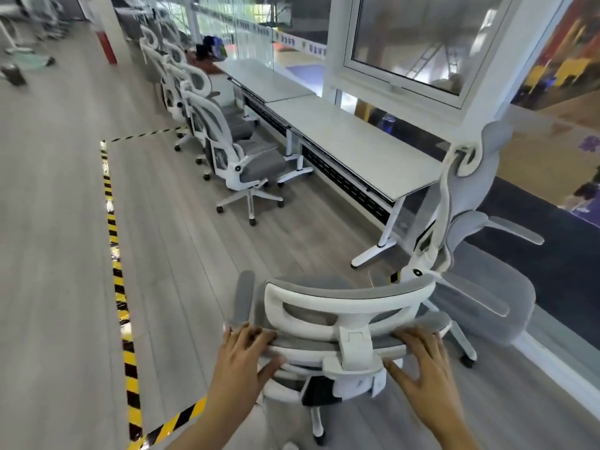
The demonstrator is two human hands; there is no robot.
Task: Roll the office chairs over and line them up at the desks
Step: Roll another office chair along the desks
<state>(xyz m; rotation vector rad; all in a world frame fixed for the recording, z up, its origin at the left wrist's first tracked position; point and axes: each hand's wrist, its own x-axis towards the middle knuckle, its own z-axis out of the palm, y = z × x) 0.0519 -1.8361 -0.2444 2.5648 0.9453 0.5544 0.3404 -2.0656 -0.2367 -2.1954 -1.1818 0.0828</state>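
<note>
A white-framed office chair with grey mesh (347, 306) stands right in front of me, its back toward me. My left hand (243, 355) grips the left end of its backrest top, fingers over the edge and thumb beneath. My right hand (418, 362) grips the right end the same way. A second grey chair (467, 254) stands just to the right, beside the end of the near white desk (357, 141). A row of several matching chairs (227, 147) lines the far desk (263, 77) on the left.
Yellow-black floor tape (112, 222) marks a rectangle on the grey wood floor. The desks run along a glass wall with an open window (409, 53) above. A red-based pillar (107, 47) and more furniture stand far left. Bare floor lies between me and the chair row.
</note>
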